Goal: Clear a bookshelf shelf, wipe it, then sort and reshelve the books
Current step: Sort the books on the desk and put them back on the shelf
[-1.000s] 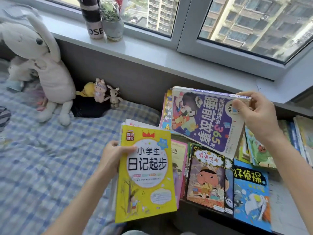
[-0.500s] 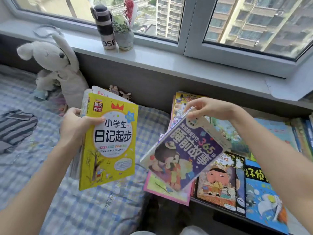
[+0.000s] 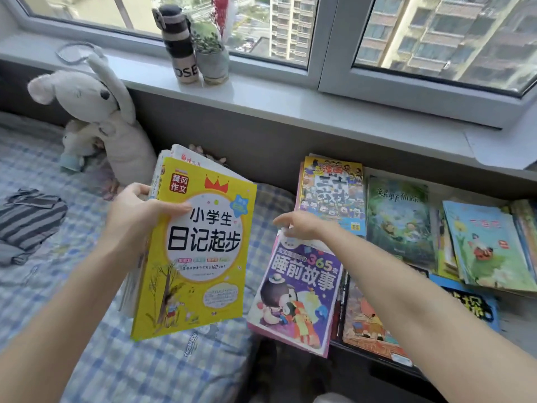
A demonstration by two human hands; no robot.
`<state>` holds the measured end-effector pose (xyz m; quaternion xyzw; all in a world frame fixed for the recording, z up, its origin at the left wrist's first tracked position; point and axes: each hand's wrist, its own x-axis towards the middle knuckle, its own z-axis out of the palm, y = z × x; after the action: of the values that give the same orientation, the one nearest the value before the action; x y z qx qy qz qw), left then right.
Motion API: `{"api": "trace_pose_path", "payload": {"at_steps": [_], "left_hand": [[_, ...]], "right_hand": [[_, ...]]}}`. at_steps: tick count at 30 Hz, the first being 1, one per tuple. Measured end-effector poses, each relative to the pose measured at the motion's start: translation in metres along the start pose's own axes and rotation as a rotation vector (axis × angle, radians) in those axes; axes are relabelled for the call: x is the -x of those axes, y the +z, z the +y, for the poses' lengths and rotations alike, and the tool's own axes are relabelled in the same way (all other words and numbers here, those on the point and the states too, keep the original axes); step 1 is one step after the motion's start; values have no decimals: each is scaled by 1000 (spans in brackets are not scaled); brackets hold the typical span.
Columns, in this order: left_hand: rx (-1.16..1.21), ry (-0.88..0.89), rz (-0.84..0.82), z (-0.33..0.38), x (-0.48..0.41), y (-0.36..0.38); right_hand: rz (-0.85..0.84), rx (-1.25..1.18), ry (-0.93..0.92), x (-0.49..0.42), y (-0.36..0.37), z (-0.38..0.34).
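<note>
Left hand (image 3: 136,219) grips yellow stack (image 3: 197,251), right hand (image 3: 305,228) rests loose-fingered on purple book (image 3: 299,289); likely sorting, next needs another book.

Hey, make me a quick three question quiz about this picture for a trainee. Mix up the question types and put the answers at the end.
1. True or false: the left hand holds the yellow book clear of the bed.
2. Which thing does the right hand touch? A: the purple book. B: the plush rabbit. C: the striped cloth.
3. Fill in: on the windowsill, the bottle stands beside a ____.
Key: 1 true; 2 A; 3 potted plant.
</note>
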<state>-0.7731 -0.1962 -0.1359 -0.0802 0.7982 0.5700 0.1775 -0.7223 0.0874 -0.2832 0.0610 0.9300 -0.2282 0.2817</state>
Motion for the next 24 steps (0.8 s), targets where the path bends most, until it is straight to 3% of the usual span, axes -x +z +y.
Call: {"api": "trace_pose_path", "payload": {"at_steps": [2, 4, 6, 8, 11, 14, 18, 24], "left_hand": [[47, -19, -67, 3, 2, 9], [67, -43, -171, 8, 5, 21], [82, -62, -335, 15, 10, 37], [114, -106, -531, 19, 14, 57], [156, -271, -708, 4, 8, 95], [120, -424, -751, -24, 0, 135], [-3, -445, -748, -60, -10, 169], [-75, -447, -586, -87, -21, 180]], "right_hand": [[137, -343, 51, 10, -3, 2], [186, -836, 120, 25, -11, 12], [57, -1253, 127, 43, -18, 26], [-48, -1450, 84, 65, -18, 41], [-19, -1620, 21, 97, -12, 57], [25, -1779, 43, 127, -5, 71], [80, -1638, 229, 137, 18, 80], [280, -1471, 392, 110, 37, 61]]}}
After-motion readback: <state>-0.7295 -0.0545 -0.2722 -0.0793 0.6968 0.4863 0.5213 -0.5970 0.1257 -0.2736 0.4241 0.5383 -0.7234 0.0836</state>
